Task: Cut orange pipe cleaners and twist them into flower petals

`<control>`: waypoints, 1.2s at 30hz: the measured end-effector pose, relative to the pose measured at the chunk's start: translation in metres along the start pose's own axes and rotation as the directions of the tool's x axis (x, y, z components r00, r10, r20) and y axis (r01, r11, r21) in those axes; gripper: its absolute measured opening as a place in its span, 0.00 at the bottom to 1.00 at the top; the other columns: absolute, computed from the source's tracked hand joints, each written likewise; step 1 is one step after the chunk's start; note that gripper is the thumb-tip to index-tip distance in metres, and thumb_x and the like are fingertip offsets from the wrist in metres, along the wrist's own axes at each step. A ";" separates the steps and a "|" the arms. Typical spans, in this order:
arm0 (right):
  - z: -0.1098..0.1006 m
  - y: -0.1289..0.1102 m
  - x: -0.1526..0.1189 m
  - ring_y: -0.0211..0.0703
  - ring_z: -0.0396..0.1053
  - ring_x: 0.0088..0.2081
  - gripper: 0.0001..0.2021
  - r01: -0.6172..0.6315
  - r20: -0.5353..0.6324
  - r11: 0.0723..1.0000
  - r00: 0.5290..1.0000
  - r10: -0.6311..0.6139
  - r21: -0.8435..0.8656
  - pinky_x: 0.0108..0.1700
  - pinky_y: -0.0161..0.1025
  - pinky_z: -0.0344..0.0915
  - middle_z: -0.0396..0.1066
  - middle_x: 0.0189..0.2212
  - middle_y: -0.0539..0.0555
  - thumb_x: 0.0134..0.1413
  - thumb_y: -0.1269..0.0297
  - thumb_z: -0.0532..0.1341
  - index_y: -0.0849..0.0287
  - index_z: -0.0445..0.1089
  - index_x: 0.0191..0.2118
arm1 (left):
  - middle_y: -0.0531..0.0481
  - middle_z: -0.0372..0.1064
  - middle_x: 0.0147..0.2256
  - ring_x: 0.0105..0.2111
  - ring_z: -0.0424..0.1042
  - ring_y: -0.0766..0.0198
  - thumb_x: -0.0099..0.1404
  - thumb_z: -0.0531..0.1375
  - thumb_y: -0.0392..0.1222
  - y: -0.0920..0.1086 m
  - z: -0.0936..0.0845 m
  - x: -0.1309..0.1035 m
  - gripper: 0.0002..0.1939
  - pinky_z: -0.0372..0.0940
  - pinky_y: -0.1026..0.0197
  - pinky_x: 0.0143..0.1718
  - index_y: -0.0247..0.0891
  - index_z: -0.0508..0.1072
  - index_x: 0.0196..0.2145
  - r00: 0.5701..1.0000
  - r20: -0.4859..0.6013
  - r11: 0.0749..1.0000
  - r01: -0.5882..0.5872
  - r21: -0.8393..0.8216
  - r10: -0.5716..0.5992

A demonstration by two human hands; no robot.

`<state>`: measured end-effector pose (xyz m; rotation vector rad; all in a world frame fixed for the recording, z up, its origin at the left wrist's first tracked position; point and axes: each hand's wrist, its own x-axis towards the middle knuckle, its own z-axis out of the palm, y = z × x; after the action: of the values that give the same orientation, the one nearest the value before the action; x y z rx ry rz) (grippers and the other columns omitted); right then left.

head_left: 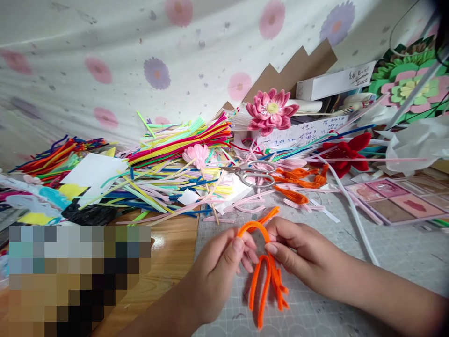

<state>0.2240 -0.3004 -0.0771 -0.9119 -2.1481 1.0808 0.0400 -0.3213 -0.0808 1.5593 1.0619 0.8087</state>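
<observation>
Orange pipe cleaners (pixel 253 225) are held over the grey cutting mat (pixel 224 318), between the two hands. Upper piece is bent into an arch. Its left side is pinched by thumb and fingers of the left hand (pixel 219 262); its right side is pinched by the right hand (pixel 298 248). Grip is closed on the orange strands on both sides. Below the right fingertips, a narrow orange U-bend (pixel 261 299) is hung beside a cluster of loose ends; whether it is hooked in or only overlapped cannot be told.

Main risk, as judged: if the right pinch is loosened, the strands may be fanned out or dropped, since the lower ends are held by nothing. The arch may be kinked or made lopsided if it is pulled harder from one side. Fuzz may be flattened by too tight a squeeze. Loose ends may be snagged on each other if the bunch is turned.

Finished-looking orange loops (pixel 293 194) are laid beyond the hands, near the scissors (pixel 241 172); they could be knocked or mixed with the pale pink strips if reached across. The wooden desk (pixel 168 252) is seen at left, with multicoloured pipe cleaners (pixel 182 145) piled behind.
</observation>
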 end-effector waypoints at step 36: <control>0.012 0.006 -0.004 0.34 0.59 0.22 0.04 0.111 -0.205 0.989 0.970 -0.128 -0.093 0.24 0.30 0.55 0.62 0.22 0.48 0.55 0.70 0.48 0.57 0.54 0.30 | 0.47 0.66 0.22 0.23 0.66 0.67 0.57 0.52 0.55 -0.005 0.020 0.007 0.21 0.61 0.65 0.27 0.31 0.67 0.24 0.926 0.287 0.940 0.299 -0.165 -0.244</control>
<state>0.2199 -0.3063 -0.0884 -0.8786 -2.0539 0.8058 0.0600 -0.3217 -0.0908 1.2665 0.9409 0.4869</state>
